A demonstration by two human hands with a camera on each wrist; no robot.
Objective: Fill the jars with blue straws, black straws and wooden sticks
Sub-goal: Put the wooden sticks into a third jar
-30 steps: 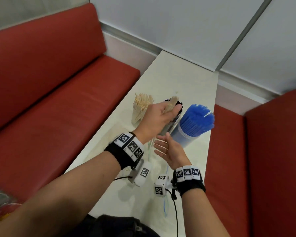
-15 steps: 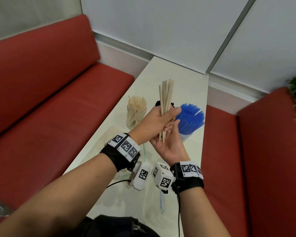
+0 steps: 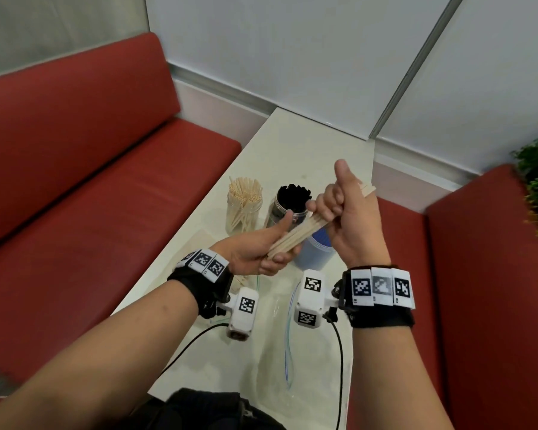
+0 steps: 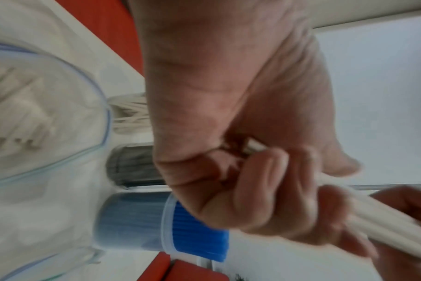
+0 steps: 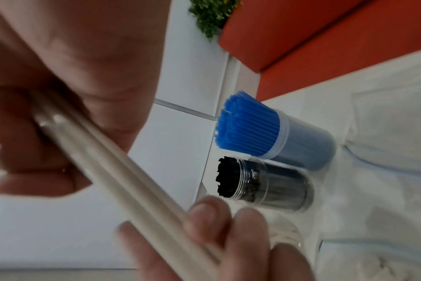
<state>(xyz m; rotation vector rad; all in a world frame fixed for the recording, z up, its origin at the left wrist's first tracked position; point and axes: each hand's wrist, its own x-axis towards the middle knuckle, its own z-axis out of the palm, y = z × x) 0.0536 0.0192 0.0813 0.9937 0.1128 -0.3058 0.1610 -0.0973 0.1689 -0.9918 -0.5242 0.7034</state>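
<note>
jars (image 3: 244, 209): 3 | hands (image 3: 255, 254): 2 | wrist cameras (image 3: 244, 315): 2 | red benches (image 3: 75, 169): 2 | table (image 3: 308, 156): 1

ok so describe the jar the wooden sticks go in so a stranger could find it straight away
On the white table between the red benches stand three jars in a row. The wooden-stick jar is the clear one at the left end, beside the black straws, and alone holds pale tan sticks fanning out.
</note>
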